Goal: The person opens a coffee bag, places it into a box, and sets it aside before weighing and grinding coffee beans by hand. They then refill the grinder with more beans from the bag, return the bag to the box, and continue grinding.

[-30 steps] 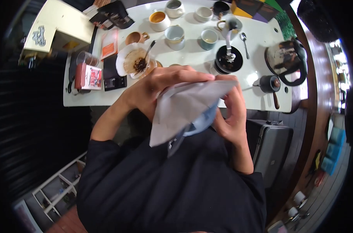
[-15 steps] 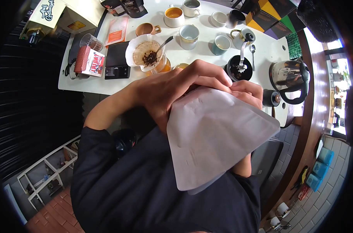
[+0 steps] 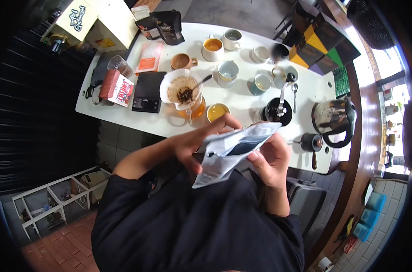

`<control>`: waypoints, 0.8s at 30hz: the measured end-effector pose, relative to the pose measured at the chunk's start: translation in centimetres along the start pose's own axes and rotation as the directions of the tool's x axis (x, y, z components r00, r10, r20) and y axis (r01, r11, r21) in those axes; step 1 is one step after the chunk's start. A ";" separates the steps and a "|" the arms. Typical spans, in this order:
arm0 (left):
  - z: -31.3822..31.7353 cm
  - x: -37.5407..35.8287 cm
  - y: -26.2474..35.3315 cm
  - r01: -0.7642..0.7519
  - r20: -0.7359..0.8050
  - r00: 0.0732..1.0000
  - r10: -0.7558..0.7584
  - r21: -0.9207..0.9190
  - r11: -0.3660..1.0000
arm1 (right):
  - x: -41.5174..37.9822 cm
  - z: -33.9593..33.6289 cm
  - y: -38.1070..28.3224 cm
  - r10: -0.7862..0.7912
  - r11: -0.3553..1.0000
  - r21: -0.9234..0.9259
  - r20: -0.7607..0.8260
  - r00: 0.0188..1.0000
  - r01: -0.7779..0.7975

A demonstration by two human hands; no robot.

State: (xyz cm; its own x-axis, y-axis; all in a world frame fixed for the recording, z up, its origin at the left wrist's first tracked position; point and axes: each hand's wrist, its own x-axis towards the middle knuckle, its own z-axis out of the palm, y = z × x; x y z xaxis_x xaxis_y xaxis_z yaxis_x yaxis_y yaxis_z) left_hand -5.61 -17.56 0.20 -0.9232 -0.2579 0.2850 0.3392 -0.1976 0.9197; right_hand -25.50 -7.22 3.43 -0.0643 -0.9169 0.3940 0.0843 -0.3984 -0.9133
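Note:
A pale silvery pouch with a dark label [image 3: 235,152] is tilted in front of my chest. My left hand [image 3: 194,144] is at its left side, fingers bent round the edge and partly hidden behind it. On the right, my right hand [image 3: 271,163] grips the pouch with the thumb on its near face. Beyond the hands stand a cup of yellow liquid [image 3: 218,112], a hand grinder [image 3: 278,112] with its crank up, and a white dripper [image 3: 181,90] holding dark grounds and a spoon, on a glass server.
The white table [image 3: 120,121] carries several cups, a black scale [image 3: 147,93], a red and white box [image 3: 117,88] and dark pouches [image 3: 163,28]. At the right are a metal kettle [image 3: 333,119] and a small dark pot [image 3: 311,142].
The pouch has turned from its broad plain face to a steeper tilt that shows the label. Both hands sit lower and farther apart on it, and more of the table shows.

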 end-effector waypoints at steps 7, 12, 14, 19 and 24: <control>2.3 -3.3 3.0 0.023 -0.457 0.889 0.018 0.085 0.996 | 0.8 2.0 -0.5 0.124 0.989 0.097 -0.116 0.985 -0.113; 4.2 -3.5 4.3 0.143 -0.663 0.725 0.184 0.407 0.902 | 1.2 3.1 0.1 -0.054 0.984 -0.171 -0.022 0.998 0.050; 4.6 -3.0 4.1 0.039 -0.633 0.729 0.261 0.419 0.907 | 1.1 3.2 -0.4 0.041 0.976 -0.212 -0.039 0.998 -0.048; 5.4 -2.0 3.6 0.024 -0.657 0.700 0.279 0.413 0.910 | 1.3 3.2 -1.4 -0.117 0.948 -0.299 -0.011 0.993 0.109; 6.2 -0.7 3.2 0.000 -0.641 0.680 0.356 0.486 0.874 | 0.7 2.8 -2.8 -0.145 0.931 -0.342 -0.022 0.989 0.129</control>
State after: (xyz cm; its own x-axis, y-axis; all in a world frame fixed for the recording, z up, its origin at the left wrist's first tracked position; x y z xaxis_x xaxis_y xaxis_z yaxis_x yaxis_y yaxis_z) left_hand -5.02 -12.15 4.62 -0.3909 -0.8518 0.3487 0.2087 0.2869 0.9349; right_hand -22.96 -6.85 6.57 -0.0974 -0.8488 0.5197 -0.2698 -0.4801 -0.8347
